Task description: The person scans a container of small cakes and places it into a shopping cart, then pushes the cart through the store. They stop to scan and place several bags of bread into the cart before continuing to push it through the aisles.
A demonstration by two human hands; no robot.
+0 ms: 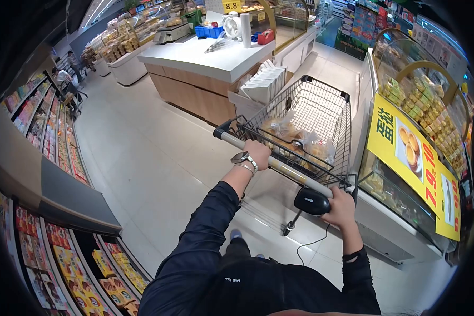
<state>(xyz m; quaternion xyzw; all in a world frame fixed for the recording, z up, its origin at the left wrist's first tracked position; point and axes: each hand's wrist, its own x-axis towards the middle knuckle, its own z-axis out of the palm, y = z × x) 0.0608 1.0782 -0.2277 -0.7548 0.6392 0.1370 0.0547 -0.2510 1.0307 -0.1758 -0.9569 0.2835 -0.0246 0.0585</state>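
A wire shopping cart stands in front of me, with clear plastic bags of bread-like food at its near end. My left hand, below a wristwatch, is wrapped round the left half of the grey cart handle. Near the handle's right end my right hand is closed round the bar. Beside it, a black rounded device sits on the handle, and a thin cable hangs below.
A white-topped counter stands ahead left. Display cases with a yellow price sign line the right. Stocked shelves run along the left. Two people are far back left. Tiled floor lies between.
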